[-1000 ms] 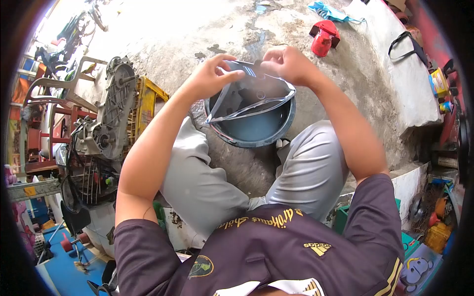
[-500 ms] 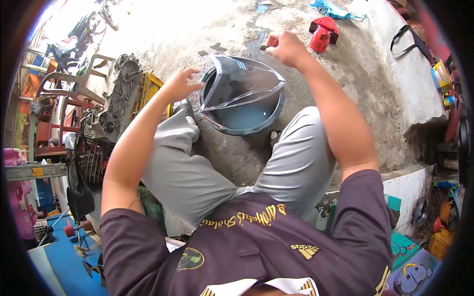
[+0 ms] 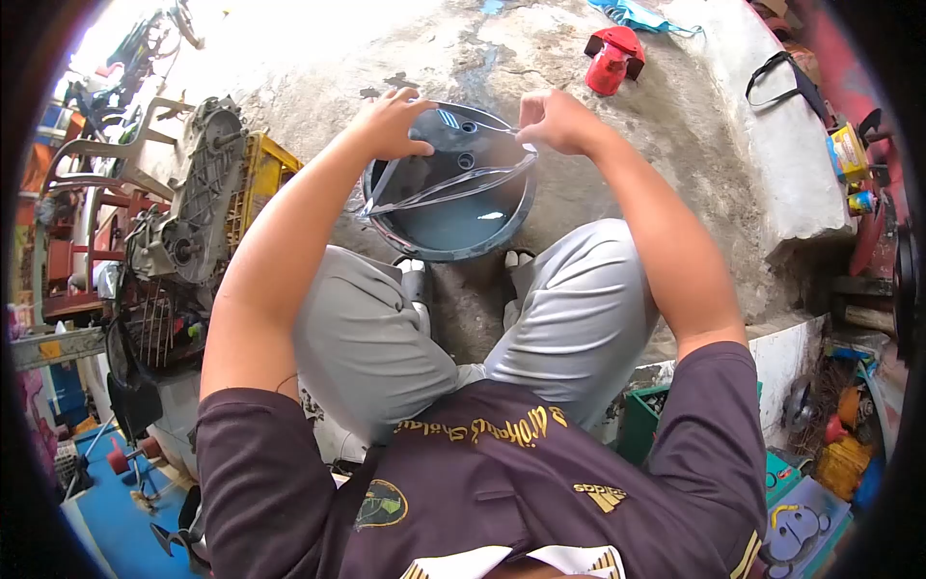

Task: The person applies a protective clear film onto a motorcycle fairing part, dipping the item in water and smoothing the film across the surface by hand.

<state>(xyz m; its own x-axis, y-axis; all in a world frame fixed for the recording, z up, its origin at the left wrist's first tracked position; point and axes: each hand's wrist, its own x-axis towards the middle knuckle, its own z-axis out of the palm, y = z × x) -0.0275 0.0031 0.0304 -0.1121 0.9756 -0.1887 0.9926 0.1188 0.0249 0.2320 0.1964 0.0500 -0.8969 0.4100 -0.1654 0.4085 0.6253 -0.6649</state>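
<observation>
A dark round tub (image 3: 453, 257) with cloudy bluish water stands on the floor between my feet. Across its top leans a dark plastic piece (image 3: 444, 172) with clear edges, two round holes and blue stripes near its far end. My left hand (image 3: 394, 124) reaches over the piece's upper left edge, thumb and fingers apart. At the piece's right corner is my right hand (image 3: 559, 123), its thumb and fingers pinched together. What sits in that pinch is hidden.
A red bottle-like object (image 3: 612, 66) stands on the concrete at the upper right, near a blue cloth (image 3: 641, 14). Left are a metal engine casing (image 3: 198, 198), a yellow crate (image 3: 258, 179) and a plastic chair (image 3: 130, 145). A white ledge (image 3: 786, 169) borders the right side.
My left hand has moved right and forward onto the piece's edge. My right hand has come down to its right corner; the small dark item in its pinch no longer shows.
</observation>
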